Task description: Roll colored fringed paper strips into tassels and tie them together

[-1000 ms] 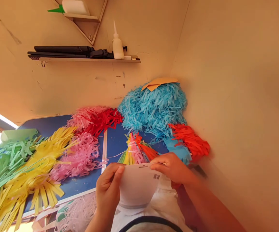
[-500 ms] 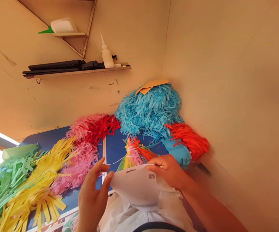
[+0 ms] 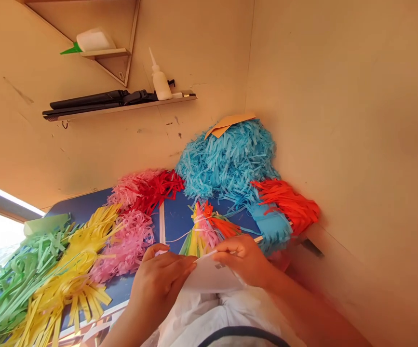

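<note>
Nearest my camera I have white clothing [image 3: 226,308] with a dark curved band, and just above it the white card [image 3: 209,282], which spans the gap between the two hands. On my feed the left hand [image 3: 158,277] has its thumb and fingers drawn narrow at the card's upper left edge, and the right hand [image 3: 245,260] pinches the top edge on its side, near a small dark mark. Right behind the card I see a tied bundle of mixed-colour strips [image 3: 201,229] on the blue table [image 3: 172,219]. To my left spread yellow strips [image 3: 64,270], green strips [image 3: 17,279] and pink shreds [image 3: 132,236]; to my right, orange-red strips [image 3: 291,202] lie against a blue paper piece [image 3: 276,224]. Farther back I make out red strips [image 3: 161,190] and a large light-blue heap [image 3: 226,159] topped by folded orange paper [image 3: 232,125]. On the wall, a shelf [image 3: 129,108] bears a black tool [image 3: 89,100] and an upright bottle [image 3: 162,84].
</note>
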Demonstrator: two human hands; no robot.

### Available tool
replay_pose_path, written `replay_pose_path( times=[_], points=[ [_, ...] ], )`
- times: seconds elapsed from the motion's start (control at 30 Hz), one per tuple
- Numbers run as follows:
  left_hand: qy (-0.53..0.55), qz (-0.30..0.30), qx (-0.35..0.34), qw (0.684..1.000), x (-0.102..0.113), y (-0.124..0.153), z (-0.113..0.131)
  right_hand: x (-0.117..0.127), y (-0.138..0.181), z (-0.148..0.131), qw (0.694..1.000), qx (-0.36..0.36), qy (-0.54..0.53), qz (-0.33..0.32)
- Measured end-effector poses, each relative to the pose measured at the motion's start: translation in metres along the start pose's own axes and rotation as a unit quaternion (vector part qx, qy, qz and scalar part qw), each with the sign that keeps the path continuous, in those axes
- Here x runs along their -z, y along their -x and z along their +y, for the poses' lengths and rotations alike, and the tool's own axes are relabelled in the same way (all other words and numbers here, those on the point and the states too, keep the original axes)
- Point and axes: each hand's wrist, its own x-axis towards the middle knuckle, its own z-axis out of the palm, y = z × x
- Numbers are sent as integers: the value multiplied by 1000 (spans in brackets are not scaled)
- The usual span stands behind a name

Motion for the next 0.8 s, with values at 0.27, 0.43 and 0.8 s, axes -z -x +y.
replay_pose_path(
  times=[0.27,0.43,0.8],
  points=[
    [50,-47,22,997,2,-16,12,-12,-1,-5,997,18,81,-7],
    [9,17,-17,1000,-11,-17,13,-9,2,-4,999,-11,40,-20],
    [34,-101,104,989,-6,-13,-11,6,-10,16,997,-63,-10,40]
  ],
)
